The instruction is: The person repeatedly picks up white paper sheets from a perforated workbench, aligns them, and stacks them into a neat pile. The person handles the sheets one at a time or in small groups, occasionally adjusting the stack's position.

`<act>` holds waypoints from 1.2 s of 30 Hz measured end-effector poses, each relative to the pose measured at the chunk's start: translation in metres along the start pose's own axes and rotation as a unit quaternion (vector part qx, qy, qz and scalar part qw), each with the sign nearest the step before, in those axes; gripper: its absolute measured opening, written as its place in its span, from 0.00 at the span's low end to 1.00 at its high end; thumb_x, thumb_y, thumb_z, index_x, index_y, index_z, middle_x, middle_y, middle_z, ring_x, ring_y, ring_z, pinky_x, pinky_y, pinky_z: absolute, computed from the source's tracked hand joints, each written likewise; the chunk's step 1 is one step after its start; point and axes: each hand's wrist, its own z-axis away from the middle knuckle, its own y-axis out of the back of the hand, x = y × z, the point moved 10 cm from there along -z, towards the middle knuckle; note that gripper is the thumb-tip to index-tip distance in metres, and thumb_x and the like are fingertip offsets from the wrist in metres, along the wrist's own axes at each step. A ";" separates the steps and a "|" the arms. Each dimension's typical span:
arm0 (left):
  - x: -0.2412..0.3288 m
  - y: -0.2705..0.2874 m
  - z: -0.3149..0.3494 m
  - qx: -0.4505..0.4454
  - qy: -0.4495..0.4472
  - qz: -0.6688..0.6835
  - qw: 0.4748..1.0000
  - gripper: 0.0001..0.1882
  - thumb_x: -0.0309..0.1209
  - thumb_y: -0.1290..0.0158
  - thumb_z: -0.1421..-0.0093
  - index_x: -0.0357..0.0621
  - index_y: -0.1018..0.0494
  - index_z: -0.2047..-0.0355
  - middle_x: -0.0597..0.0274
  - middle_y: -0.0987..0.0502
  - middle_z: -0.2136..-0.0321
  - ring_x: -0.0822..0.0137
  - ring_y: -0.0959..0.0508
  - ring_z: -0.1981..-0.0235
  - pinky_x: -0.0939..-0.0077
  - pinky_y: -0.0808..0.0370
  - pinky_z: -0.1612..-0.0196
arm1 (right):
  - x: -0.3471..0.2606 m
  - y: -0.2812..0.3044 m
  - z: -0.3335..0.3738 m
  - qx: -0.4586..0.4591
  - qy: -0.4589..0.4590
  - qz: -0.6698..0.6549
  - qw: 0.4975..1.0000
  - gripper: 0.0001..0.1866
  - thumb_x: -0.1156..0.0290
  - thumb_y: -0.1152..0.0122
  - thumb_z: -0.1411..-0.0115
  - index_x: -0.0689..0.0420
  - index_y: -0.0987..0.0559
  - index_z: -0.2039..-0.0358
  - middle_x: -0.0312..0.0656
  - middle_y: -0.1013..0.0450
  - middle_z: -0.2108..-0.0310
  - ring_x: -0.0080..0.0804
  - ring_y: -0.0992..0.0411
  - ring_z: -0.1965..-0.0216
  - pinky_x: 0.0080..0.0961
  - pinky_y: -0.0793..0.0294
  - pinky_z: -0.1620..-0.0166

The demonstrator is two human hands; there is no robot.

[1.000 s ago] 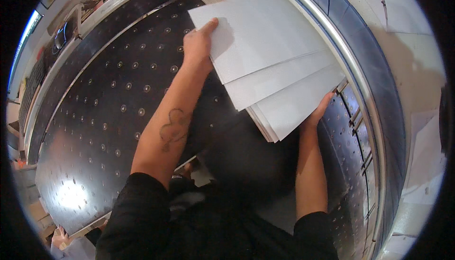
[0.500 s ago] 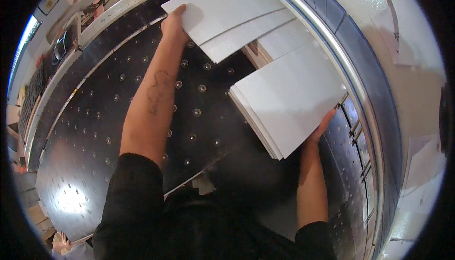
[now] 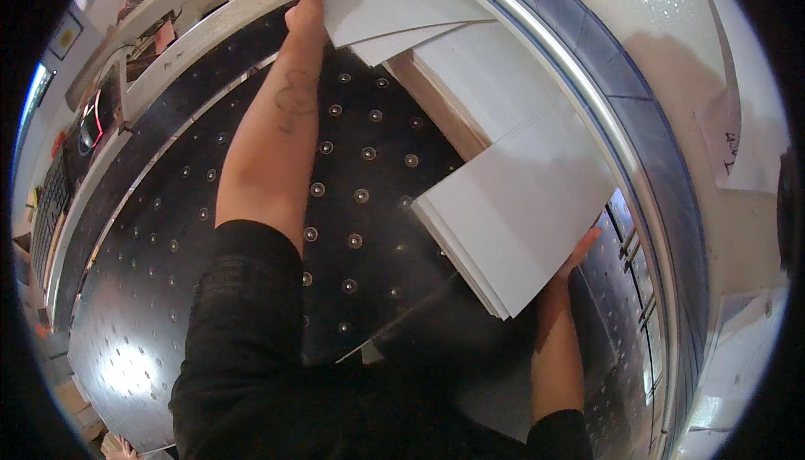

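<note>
My left hand (image 3: 306, 14) reaches to the far side, its thumb on top of the corner of a few fanned white sheets (image 3: 402, 3). Under and beside them lies a thick stack of white sheets (image 3: 503, 74), its layered left side showing. Closer to me, a second stack of white sheets (image 3: 516, 217) overlaps the near end of that pile. My right hand (image 3: 570, 263) is at this nearer stack's right edge, thumb pointing outward; the other fingers are hidden, apparently beneath it.
The black table top (image 3: 352, 217) is dotted with small round studs. A metal rail (image 3: 579, 83) curves along its right side. On the left stand a keyboard (image 3: 52, 208) and a mouse (image 3: 90, 129). Another person's hand (image 3: 122, 450) shows at the lower left.
My left hand has drawn the fanned sheets farther away, baring more of the far stack. My right hand stays at the nearer stack's edge. The whole view has shifted slightly.
</note>
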 end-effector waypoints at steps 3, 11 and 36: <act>-0.008 -0.011 0.007 -0.070 0.043 0.068 0.994 0.31 0.33 0.31 0.44 0.32 0.27 0.43 0.48 0.19 0.53 0.52 0.16 0.58 0.56 0.19 0.54 | -0.001 0.009 0.000 0.007 0.005 0.011 1.000 0.41 0.37 0.61 0.25 0.54 0.46 0.25 0.43 0.40 0.30 0.38 0.39 0.32 0.43 0.37 0.32; -0.029 0.001 0.131 -0.172 0.095 -0.037 0.980 0.34 0.51 0.42 0.33 0.48 0.35 0.34 0.50 0.25 0.42 0.50 0.26 0.41 0.39 0.35 0.36 | -0.008 0.003 -0.005 0.089 0.000 0.032 0.996 0.40 0.36 0.63 0.25 0.58 0.35 0.31 0.42 0.31 0.39 0.38 0.31 0.40 0.39 0.33 0.37; -0.146 0.025 0.501 -0.163 -0.028 -0.070 0.984 0.53 0.37 0.48 0.29 0.27 0.78 0.26 0.35 0.76 0.24 0.48 0.70 0.22 0.59 0.68 0.23 | -0.024 0.004 -0.027 0.121 0.018 -0.043 0.992 0.55 0.21 0.72 0.34 0.56 0.41 0.26 0.48 0.40 0.28 0.47 0.38 0.31 0.50 0.42 0.29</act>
